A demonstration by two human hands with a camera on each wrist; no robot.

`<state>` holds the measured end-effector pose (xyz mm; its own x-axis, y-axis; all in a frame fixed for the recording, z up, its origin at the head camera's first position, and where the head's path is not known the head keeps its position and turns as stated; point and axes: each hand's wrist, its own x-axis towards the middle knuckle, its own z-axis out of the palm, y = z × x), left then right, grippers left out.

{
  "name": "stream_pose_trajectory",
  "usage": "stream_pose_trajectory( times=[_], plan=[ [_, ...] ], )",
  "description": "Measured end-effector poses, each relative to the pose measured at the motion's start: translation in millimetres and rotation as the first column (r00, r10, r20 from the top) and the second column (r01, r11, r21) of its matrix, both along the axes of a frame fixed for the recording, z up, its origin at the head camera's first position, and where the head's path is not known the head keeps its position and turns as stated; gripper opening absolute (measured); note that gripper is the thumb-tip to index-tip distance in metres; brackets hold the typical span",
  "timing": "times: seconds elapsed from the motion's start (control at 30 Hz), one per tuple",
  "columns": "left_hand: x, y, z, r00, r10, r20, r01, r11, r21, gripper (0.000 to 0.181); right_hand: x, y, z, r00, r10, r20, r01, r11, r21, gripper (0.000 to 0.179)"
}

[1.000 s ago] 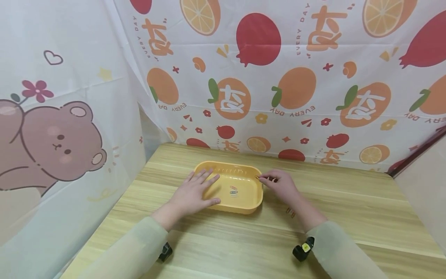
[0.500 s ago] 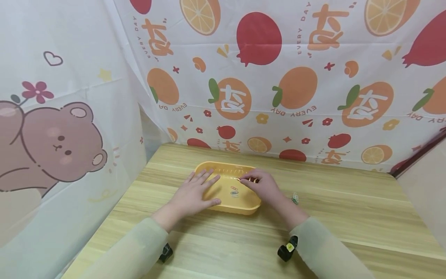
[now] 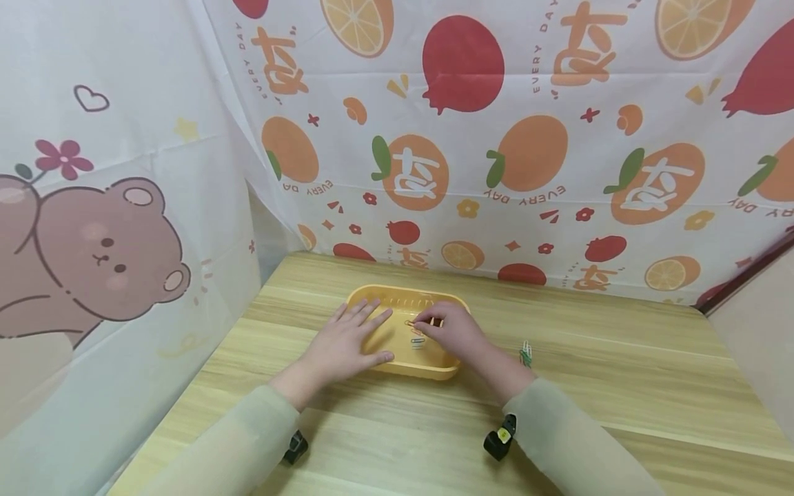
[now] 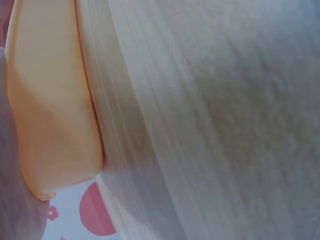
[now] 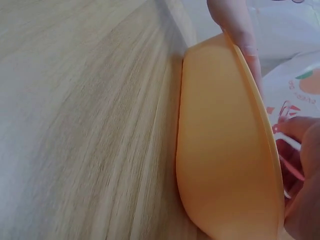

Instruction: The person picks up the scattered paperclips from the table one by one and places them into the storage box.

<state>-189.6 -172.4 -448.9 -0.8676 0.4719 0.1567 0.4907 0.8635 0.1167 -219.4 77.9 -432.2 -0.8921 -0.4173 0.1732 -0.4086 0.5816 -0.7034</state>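
Note:
My left hand [image 3: 338,348] lies with spread, straight fingers over the left end of a yellow plastic tray [image 3: 412,373]. Over the inside of that tray, my right hand [image 3: 455,331] pinches a reddish paper clip [image 3: 409,323] between thumb and forefinger. The right wrist view shows this paper clip [image 5: 285,107] at the fingertips, beyond the tray wall [image 5: 225,135]. Red and white strips [image 5: 292,167] show inside the curled fingers there. Below the right fingertips, several paper clips [image 3: 418,341] lie on the tray floor, one of them blue.
White and green paper clips [image 3: 526,353] lie on the wooden table [image 3: 620,372], right of the tray and beside the right forearm. A fruit-print cloth [image 3: 471,172] hangs behind the table, and a bear-print cloth [image 3: 124,241] hangs at the left.
My right hand has moved left from the tray's right rim to over its middle, carrying the paper clip. The forearm now uncovers the white and green clips. My left hand stays put.

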Motion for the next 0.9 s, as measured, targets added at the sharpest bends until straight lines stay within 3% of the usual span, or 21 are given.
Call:
stream_pose_trajectory(
  times=[0.3, 0.5, 0.7, 0.9],
  plan=[
    [0.4, 0.4, 0.6, 1.0, -0.002, 0.006, 0.002, 1.0, -0.007, 0.082, -5.0, -15.7, -5.5, 0.997, 0.07, 0.045, -0.079, 0.967, 0.242, 0.007],
    [1.2, 0.4, 1.4, 1.0, -0.007, 0.001, 0.007, 1.0, 0.01, 0.082, -2.9, -26.5, -8.6, 0.996, 0.04, 0.077, -0.065, 0.932, 0.357, 0.008],
    [0.6, -0.4, 1.0, 1.0, -0.002, 0.009, 0.002, 1.0, 0.016, 0.081, -2.9, -34.4, -10.5, 0.998, 0.001, 0.069, -0.031, 0.901, 0.433, 0.009],
    [-1.5, -0.9, 0.0, 1.0, -0.003, 0.007, 0.003, 1.0, 0.006, 0.082, -4.8, -39.8, -12.5, 0.997, 0.002, 0.08, -0.039, 0.886, 0.462, 0.012]
  ],
)
